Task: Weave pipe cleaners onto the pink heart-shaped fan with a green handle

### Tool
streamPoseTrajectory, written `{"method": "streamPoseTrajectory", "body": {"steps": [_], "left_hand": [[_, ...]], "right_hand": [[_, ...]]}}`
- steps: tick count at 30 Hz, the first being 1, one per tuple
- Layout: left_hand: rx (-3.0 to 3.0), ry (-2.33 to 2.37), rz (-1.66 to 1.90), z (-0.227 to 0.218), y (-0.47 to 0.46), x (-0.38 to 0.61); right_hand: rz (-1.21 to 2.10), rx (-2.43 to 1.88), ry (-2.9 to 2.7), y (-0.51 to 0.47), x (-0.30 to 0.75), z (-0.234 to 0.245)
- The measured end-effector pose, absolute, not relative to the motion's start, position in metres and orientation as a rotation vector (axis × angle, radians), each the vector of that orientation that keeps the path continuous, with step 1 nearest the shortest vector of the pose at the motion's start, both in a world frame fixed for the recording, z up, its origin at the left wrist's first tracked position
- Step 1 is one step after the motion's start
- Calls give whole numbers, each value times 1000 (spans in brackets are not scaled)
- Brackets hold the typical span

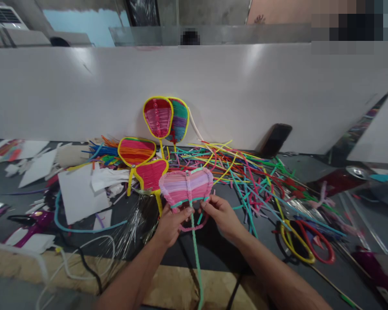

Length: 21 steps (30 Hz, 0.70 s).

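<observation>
A pink and lilac pipe-cleaner fan point(176, 186) is held up in front of me, its lower part an open gap inside a pink rim. Its long mint-green handle point(196, 258) hangs down toward me. My left hand point(172, 224) is closed on the fan's lower left, with the thumb by the centre stem. My right hand point(222, 216) pinches the lower right edge, near a short teal pipe cleaner point(199, 218); its fingertips are partly hidden. Just behind lies a yellow-rimmed pink fan piece point(152, 174), and a red and orange one point(137, 151) is beside it.
Two finished-looking fans point(158, 122) lean on the white partition point(84, 94). Loose pipe cleaners point(239, 172) pile up behind my right hand. Scissors point(297, 243), a can point(339, 178) and a glue gun point(375, 271) lie right. A phone point(276, 140) leans on the partition; another purple glue gun point(35, 224) lies left.
</observation>
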<state>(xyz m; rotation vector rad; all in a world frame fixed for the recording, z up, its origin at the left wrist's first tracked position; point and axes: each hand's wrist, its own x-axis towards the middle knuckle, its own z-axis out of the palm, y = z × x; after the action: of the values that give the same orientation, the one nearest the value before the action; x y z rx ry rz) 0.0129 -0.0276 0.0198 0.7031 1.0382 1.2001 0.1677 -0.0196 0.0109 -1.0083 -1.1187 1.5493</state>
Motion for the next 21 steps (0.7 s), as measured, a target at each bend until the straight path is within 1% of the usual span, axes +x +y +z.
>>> {"method": "streamPoseTrajectory", "body": {"steps": [4,11,17,21], "left_hand": [[737,1042,1220,17,-28,12],[802,1095,1234,18,-24,12],[851,1143,1231,18,-30,17],[874,1162,1213,15,-35,19]], "right_hand": [[1463,-1041,-1227,-20,168,12],[1251,-1061,-1120,-17,176,12],[1274,-1149,-1283,-19,173,10],[1202,-1191,-1332,-21,168,9]]}}
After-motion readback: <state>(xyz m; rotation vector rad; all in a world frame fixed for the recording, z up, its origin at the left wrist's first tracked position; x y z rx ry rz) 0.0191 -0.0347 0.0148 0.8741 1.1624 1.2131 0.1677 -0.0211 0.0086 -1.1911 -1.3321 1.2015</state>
